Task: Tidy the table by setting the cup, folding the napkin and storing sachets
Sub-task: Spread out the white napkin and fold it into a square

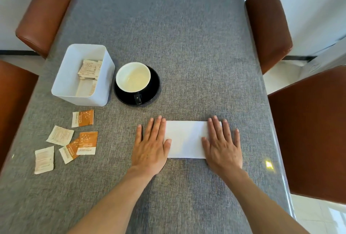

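A white napkin (185, 139), folded into a rectangle, lies flat on the grey table. My left hand (151, 145) presses flat on its left end and my right hand (222, 145) on its right end, fingers spread. A cup (133, 77) with a white inside stands on a black saucer (153, 87) behind the napkin, handle toward me. Left of it is a white plastic box (84, 95) holding several sachets (88, 69). Several loose sachets lie on the table at the left: orange ones (87, 142) and pale ones (60, 134).
The table (168, 27) has a grey fabric cover. Brown leather chairs stand on both sides: far left (45, 8), near left (11, 106), far right (267, 27), near right (314, 136).
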